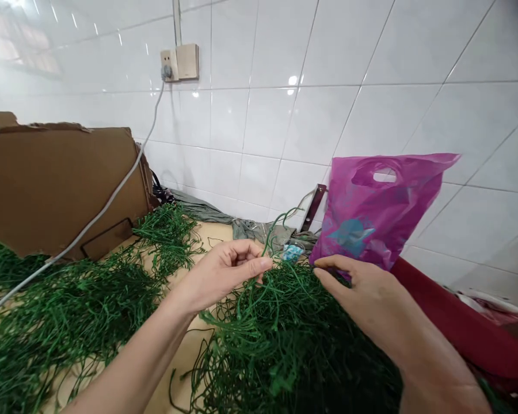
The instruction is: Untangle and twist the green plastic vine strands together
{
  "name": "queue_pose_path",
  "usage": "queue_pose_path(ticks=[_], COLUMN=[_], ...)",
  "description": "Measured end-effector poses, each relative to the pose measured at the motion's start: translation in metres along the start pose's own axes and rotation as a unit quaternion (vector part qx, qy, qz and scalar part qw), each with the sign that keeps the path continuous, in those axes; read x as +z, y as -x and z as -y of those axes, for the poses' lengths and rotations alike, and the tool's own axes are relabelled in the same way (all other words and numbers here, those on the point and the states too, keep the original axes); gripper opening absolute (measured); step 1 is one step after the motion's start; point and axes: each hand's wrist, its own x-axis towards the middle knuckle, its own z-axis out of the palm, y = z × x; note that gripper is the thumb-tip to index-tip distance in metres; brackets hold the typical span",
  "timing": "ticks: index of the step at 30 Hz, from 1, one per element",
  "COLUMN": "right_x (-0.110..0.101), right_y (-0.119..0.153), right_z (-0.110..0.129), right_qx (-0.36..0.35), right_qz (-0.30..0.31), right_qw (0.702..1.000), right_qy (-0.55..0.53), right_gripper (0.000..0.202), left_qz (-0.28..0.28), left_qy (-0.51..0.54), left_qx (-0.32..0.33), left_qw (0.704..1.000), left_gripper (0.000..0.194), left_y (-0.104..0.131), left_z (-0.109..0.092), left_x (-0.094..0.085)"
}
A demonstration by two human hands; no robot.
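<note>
My left hand [235, 265] is closed in a pinch on a thin green cord [268, 234], whose curled end sticks up past the fingertips. Below it lies a large heap of tangled green cords [280, 328], several with small knots or loops at their ends. Over the right side of that heap is my right hand [358, 287], its thumb and forefinger tips brought close together. Whatever may be between those tips is too small to make out. Just behind the right fingers stands a purple plastic bag [375, 213] with a cut-out handle.
More green cords [82, 305] spread over the pale tabletop [151, 385] at the left. A cardboard box [60, 184] stands behind them, with a grey cable [107, 201] running across it from a wall socket [170, 64]. A small blue-and-white packet [292, 252] sits near the tiled wall.
</note>
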Motion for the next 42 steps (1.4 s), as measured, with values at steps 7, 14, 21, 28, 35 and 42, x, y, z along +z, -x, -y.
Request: queue_pose_path(ticks=[7, 14, 21, 28, 35, 42], right_x=[0.033, 0.084, 0.118, 0.11, 0.075, 0.119], right_y=[0.031, 0.058, 0.08, 0.013, 0.032, 0.079], right_z=[0.056, 0.064, 0.08, 0.065, 0.05, 0.074], right_qx=[-0.11, -0.191, -0.232, -0.112, -0.07, -0.131], right_qz=[0.12, 0.09, 0.043, -0.119, -0.188, 0.062], right_qw=[0.959, 0.964, 0.971, 0.986, 0.978, 0.969], right_qy=[-0.233, -0.159, -0.039, 0.014, 0.059, -0.201], right_gripper=[0.041, 0.019, 0.023, 0.029, 0.024, 0.024], left_qz=[-0.036, -0.037, -0.066, -0.068, -0.157, -0.136], left_qy=[0.037, 0.043, 0.137, 0.174, 0.256, 0.26], left_qx=[0.009, 0.0, 0.006, 0.032, -0.027, -0.03], left_qw=[0.999, 0.998, 0.988, 0.982, 0.953, 0.956], left_gripper=[0.034, 0.041, 0.045, 0.041, 0.041, 0.044], left_y=[0.024, 0.062, 0.077, 0.08, 0.071, 0.07], left_z=[0.029, 0.064, 0.097, 0.097, 0.105, 0.11], left_x=[0.013, 0.002, 0.002, -0.005, -0.001, 0.01])
